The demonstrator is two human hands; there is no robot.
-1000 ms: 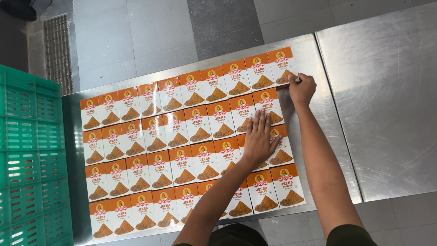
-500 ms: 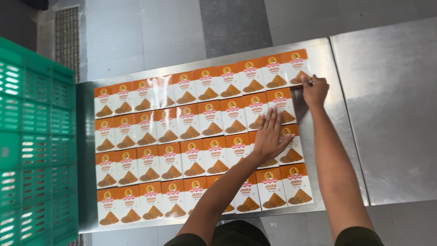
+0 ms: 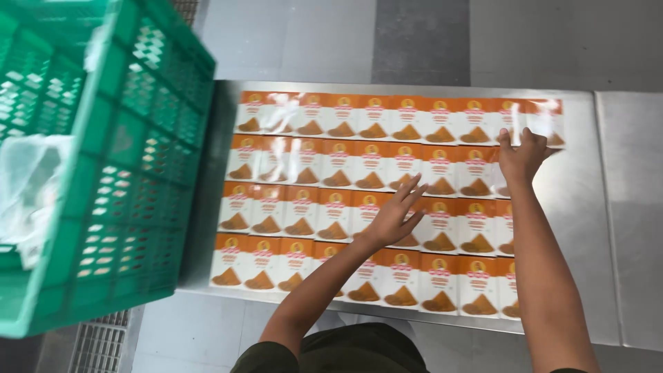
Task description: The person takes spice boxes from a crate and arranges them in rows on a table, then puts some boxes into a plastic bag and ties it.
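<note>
Both hands (image 3: 397,211) atop packet sheet (image 3: 345,159)

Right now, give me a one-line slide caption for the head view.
Left hand flat on rows of orange-and-white packets on a steel table; right hand at far corner.

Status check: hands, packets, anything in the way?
Left hand flat, fingers spread on the orange packets. Right hand pinching the sheet's far right edge. Green crate at left, off the packets on the steel table.

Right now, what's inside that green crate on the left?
Inside the green crate, a crumpled clear plastic bag shows against the near wall. Anything under the bag or deeper down is hidden by the crate's walls and the picture's edge.
</note>
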